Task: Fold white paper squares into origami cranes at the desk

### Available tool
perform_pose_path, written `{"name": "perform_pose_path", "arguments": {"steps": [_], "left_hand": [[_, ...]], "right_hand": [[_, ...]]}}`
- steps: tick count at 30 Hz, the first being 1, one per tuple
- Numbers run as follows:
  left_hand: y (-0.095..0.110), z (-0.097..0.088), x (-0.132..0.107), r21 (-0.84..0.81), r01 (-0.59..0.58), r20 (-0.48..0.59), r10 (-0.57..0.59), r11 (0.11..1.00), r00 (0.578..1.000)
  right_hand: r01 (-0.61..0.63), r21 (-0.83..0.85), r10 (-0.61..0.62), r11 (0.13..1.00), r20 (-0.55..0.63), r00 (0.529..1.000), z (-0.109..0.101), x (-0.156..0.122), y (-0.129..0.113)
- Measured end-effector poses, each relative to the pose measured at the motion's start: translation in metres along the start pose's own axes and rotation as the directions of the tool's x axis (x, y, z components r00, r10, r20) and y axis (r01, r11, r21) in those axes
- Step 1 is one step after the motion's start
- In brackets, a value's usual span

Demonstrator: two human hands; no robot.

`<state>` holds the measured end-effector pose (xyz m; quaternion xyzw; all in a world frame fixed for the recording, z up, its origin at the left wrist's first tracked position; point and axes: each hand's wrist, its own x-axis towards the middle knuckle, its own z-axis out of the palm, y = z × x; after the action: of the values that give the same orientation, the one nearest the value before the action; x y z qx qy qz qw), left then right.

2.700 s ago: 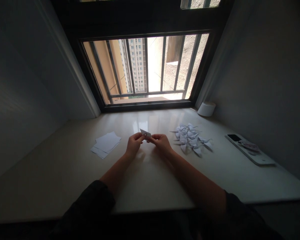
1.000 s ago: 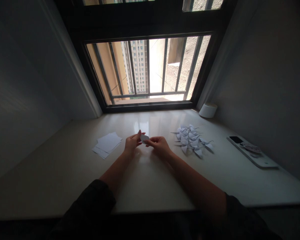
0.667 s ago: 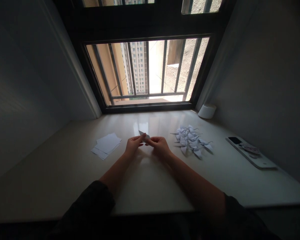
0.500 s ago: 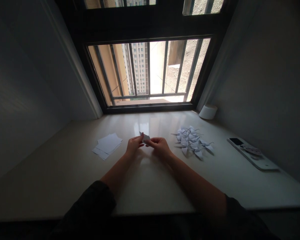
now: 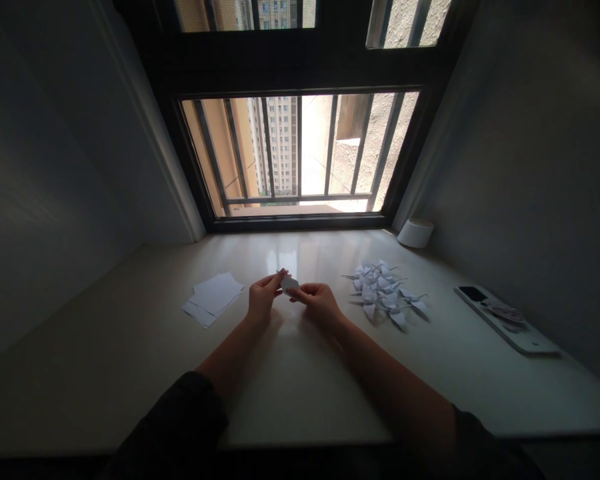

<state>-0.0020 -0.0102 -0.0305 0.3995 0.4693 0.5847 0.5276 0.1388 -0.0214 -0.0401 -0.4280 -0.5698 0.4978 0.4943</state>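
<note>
Between my hands is a small piece of folded white paper, held a little above the white sill. My left hand pinches its upper left corner between thumb and fingers. On the other side, my right hand grips the lower right part, thumb on top. The fingers hide some of its edges. To the right lies a pile of folded white paper cranes, their wings and thin points overlapping. Several flat white paper sheets lie loosely stacked to the left of my left hand.
A phone in a pale case lies on the right of the sill. A white cup-like object stands in the back right corner. Behind is a dark-framed window with bars outside; walls close in both sides.
My left hand has shifted slightly left on the folded paper, which now shows more of its flat face. The whole view has tilted up a little.
</note>
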Motion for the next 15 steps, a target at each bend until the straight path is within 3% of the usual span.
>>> {"name": "perform_pose_path", "arguments": {"steps": [3,10,15], "left_hand": [[0.0030,0.0001,0.0002,0.000,0.007,-0.041,-0.007,1.000,0.999],[0.0070,0.0002,-0.0001,-0.076,0.085,-0.027,-0.088,0.993,0.996],[0.0093,-0.0003,0.0006,-0.025,0.037,0.011,-0.036,0.999,0.999]], "right_hand": [[0.003,-0.007,-0.003,1.000,-0.004,1.000,0.0004,0.0006,0.0012],[0.015,-0.035,-0.016,0.999,-0.011,1.000,0.0028,-0.0015,-0.0008],[0.064,-0.109,-0.084,0.992,-0.199,0.976,-0.0006,0.0012,0.0012]]}}
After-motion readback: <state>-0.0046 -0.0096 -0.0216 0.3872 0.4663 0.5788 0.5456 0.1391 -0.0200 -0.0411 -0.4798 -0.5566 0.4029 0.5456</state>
